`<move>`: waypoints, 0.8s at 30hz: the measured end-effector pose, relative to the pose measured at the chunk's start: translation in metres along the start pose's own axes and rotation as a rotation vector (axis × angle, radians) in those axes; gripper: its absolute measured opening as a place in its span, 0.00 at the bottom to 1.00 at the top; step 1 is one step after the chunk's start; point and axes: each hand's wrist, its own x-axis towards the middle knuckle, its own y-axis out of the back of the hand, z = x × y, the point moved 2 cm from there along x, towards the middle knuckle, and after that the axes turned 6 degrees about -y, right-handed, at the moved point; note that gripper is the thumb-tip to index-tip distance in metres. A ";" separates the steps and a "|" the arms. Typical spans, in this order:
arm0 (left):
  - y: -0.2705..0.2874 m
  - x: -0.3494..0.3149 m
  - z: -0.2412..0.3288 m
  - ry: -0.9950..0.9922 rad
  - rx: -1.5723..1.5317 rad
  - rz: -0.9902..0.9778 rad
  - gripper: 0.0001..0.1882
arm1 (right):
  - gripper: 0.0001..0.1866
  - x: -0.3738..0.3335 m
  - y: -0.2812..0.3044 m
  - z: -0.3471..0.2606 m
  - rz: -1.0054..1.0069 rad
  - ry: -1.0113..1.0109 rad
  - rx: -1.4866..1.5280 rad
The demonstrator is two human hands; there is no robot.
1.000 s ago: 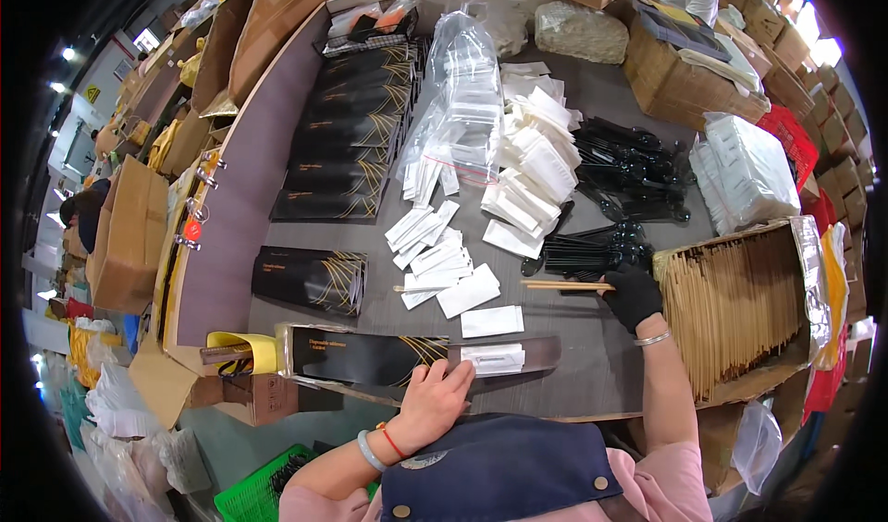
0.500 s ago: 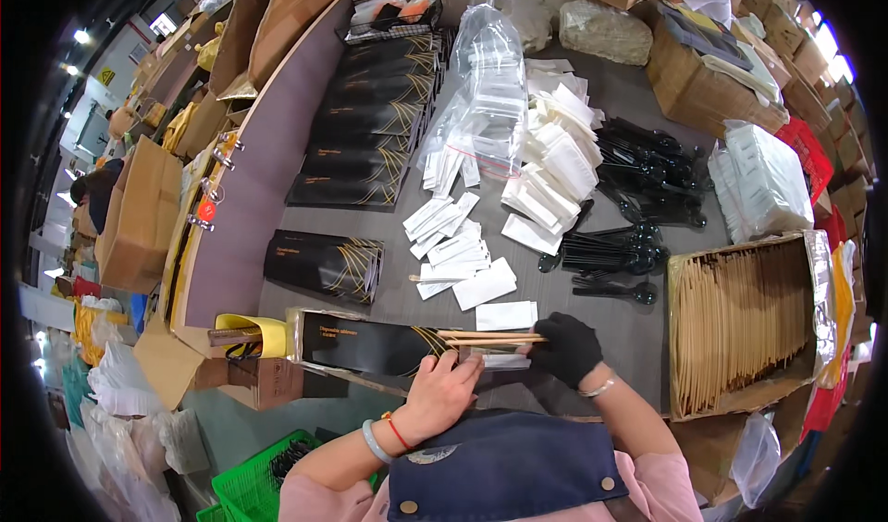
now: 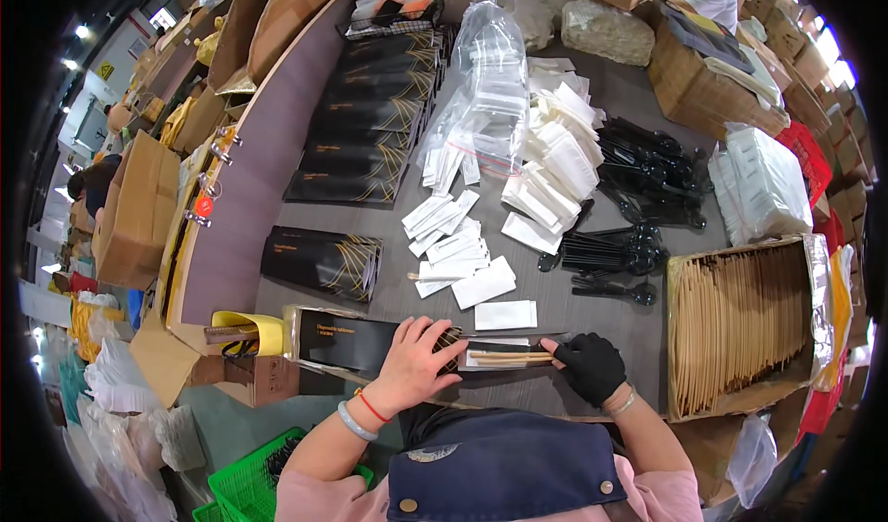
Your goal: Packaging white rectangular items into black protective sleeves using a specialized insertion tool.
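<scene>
Lowered and shifted since the earlier frame, slim pale wooden chopsticks [image 3: 513,357] are now held by their right ends in the black-gloved right hand [image 3: 592,369], at the right end of a flat black gold-lined sleeve [image 3: 335,341], over which the bare left hand [image 3: 418,363] is spread wide. More chopsticks are packed side by side in an open brown cardboard box [image 3: 820,291], and white paper packets are contained in a clear plastic bag [image 3: 486,24].

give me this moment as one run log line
left hand: spread on black sleeve | right hand: black-gloved, at right ends of chopsticks | beyond hands: white packets, black spoons
</scene>
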 end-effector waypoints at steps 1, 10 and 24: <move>0.000 0.002 0.001 -0.023 -0.004 0.036 0.31 | 0.22 0.002 0.000 -0.004 -0.012 -0.007 0.032; -0.007 0.030 0.023 -0.068 0.049 0.070 0.36 | 0.12 0.017 -0.021 -0.029 0.119 -0.029 0.568; 0.003 0.068 0.030 -0.233 0.159 -0.326 0.17 | 0.33 0.029 0.002 -0.033 0.081 0.005 0.081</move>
